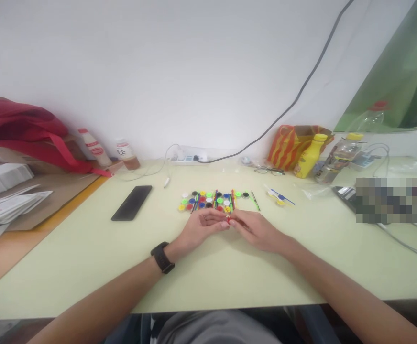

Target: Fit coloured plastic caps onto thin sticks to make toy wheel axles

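My left hand (pixel 202 228) and my right hand (pixel 257 230) meet fingertip to fingertip over the table. Between them they pinch a small red piece (pixel 228 219), partly covered by the fingers, with a bit of yellow showing above it. Its exact kind is too small to tell. Just beyond the hands lie several small round plastic discs in many colours, such as a green disc (pixel 238 194) and a black disc (pixel 246 195). Thin coloured sticks lie among them, with a dark and green stick (pixel 255 200) at the right. A small blue, white and yellow assembly (pixel 279 196) sits farther right.
A black phone (pixel 132 203) lies left of the discs. Along the wall stand a power strip (pixel 185 161), a striped bag (pixel 283 143), a yellow bottle (pixel 309 156) and a clear bottle (pixel 339 160). Papers and cardboard (pixel 61 196) cover the left side; cables run at the right.
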A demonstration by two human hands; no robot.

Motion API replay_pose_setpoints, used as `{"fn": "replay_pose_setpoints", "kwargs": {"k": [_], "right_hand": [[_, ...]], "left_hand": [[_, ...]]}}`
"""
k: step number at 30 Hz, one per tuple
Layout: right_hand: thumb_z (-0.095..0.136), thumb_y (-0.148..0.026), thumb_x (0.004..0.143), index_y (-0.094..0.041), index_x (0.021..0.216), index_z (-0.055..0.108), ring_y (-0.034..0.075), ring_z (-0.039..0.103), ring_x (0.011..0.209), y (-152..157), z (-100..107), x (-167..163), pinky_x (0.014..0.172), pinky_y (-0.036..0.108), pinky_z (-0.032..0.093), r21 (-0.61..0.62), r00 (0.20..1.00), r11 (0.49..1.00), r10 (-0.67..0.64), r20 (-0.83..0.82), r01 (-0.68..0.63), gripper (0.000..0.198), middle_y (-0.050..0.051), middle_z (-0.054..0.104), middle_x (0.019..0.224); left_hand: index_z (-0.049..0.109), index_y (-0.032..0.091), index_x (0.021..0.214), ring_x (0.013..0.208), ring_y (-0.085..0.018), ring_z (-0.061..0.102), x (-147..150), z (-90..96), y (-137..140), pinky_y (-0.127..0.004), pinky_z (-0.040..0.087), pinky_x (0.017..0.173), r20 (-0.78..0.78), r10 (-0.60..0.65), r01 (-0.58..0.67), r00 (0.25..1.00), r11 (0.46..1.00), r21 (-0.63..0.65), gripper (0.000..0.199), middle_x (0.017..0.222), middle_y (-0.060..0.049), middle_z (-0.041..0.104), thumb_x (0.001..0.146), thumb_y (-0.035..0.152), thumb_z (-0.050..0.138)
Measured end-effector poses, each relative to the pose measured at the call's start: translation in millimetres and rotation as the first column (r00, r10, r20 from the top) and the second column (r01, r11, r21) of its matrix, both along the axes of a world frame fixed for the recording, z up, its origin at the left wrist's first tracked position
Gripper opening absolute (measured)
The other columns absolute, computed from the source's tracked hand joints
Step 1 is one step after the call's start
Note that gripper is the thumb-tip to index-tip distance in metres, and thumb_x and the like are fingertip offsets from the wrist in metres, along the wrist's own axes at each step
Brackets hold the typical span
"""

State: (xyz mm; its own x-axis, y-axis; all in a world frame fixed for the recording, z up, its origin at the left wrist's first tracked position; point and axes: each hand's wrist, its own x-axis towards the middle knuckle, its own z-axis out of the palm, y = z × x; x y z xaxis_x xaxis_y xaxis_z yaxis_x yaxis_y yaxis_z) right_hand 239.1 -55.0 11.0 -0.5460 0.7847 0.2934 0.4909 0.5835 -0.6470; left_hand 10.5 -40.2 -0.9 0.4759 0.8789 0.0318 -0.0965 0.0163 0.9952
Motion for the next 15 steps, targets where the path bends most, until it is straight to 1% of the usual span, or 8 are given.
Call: {"fn": "replay_pose_setpoints", "kwargs": {"k": [1,3,4,6,8,11,13,15], "right_hand": [[0.041,-0.034,0.107,-0.022,0.087,0.052,0.015,0.051,0.069,0.3,0.1,0.0,0.066,0.028,0.038,0.002,1.000,1.000,0.008,0.006,-0.008,0.025,-0.001,0.057,0.078],[0.039,-0.035,0.107,-0.022,0.084,0.048,0.014,0.048,0.065,1.7,2.9,2.2,0.063,0.027,0.036,0.007,1.000,1.000,-0.004,0.009,0.004,0.028,-0.002,0.054,0.074],[0.038,-0.034,0.107,-0.022,0.083,0.046,0.014,0.047,0.063,2.8,6.4,5.3,0.062,0.027,0.035,0.030,0.999,0.999,-0.032,0.012,0.032,0.028,-0.002,0.052,0.072],[0.039,-0.033,0.106,-0.022,0.081,0.044,0.014,0.046,0.061,5.4,18.4,16.3,0.061,0.027,0.033,0.129,0.990,0.982,-0.140,0.033,0.135,0.027,-0.003,0.050,0.068],[0.041,-0.033,0.104,-0.023,0.080,0.043,0.015,0.046,0.060,7.2,35.3,33.7,0.061,0.028,0.031,0.268,0.953,0.925,-0.297,0.062,0.271,0.027,-0.002,0.050,0.066],[0.040,-0.037,0.105,-0.023,0.082,0.044,0.016,0.049,0.059,6.4,55.9,65.1,0.060,0.029,0.031,0.411,0.856,0.810,-0.503,0.123,0.417,0.028,-0.001,0.055,0.068],[0.037,-0.039,0.107,-0.023,0.085,0.045,0.018,0.053,0.062,3.4,55.0,83.0,0.060,0.030,0.031,0.464,0.772,0.750,-0.605,0.195,0.471,0.028,0.001,0.059,0.072],[0.034,-0.040,0.108,-0.023,0.087,0.048,0.020,0.057,0.065,-0.4,38.5,94.6,0.060,0.031,0.031,0.478,0.693,0.731,-0.656,0.298,0.487,0.029,0.003,0.063,0.075]], "left_hand": [[0.073,0.014,0.107,0.101,-0.024,0.075,0.2,0.0,0.3,-0.037,0.058,0.093,-0.011,-0.001,0.001,1.000,1.000,0.009,0.035,0.109,-0.012,0.079,0.083,0.036,0.085],[0.073,0.015,0.109,0.089,-0.020,0.074,0.7,0.1,1.0,-0.032,0.058,0.082,-0.053,0.006,-0.004,0.999,0.999,0.039,0.035,0.104,-0.011,0.078,0.088,0.042,0.079],[0.074,0.015,0.109,0.082,-0.017,0.071,0.9,0.3,1.2,-0.029,0.056,0.075,-0.079,0.013,-0.009,0.997,0.999,0.053,0.035,0.100,-0.010,0.078,0.090,0.045,0.076],[0.073,0.016,0.107,0.071,-0.013,0.064,1.1,0.9,1.4,-0.026,0.051,0.067,-0.121,0.027,-0.020,0.992,0.998,0.066,0.037,0.093,-0.008,0.077,0.094,0.049,0.070],[0.073,0.016,0.104,0.068,-0.012,0.060,1.0,1.6,0.9,-0.025,0.049,0.065,-0.142,0.022,-0.014,0.990,0.998,0.056,0.038,0.089,-0.007,0.075,0.094,0.052,0.067],[0.073,0.016,0.101,0.068,-0.013,0.059,0.9,2.6,-0.3,-0.025,0.048,0.065,-0.160,0.006,-0.001,0.987,1.000,0.031,0.040,0.088,-0.007,0.074,0.093,0.054,0.068],[0.073,0.016,0.101,0.068,-0.013,0.059,1.1,2.7,-0.7,-0.025,0.048,0.065,-0.168,0.007,-0.004,0.986,1.000,0.022,0.040,0.086,-0.007,0.073,0.091,0.054,0.070],[0.073,0.016,0.101,0.067,-0.013,0.059,1.5,2.5,-0.6,-0.025,0.048,0.065,-0.171,0.010,-0.006,0.985,1.000,0.025,0.040,0.083,-0.007,0.073,0.091,0.054,0.071]]}}
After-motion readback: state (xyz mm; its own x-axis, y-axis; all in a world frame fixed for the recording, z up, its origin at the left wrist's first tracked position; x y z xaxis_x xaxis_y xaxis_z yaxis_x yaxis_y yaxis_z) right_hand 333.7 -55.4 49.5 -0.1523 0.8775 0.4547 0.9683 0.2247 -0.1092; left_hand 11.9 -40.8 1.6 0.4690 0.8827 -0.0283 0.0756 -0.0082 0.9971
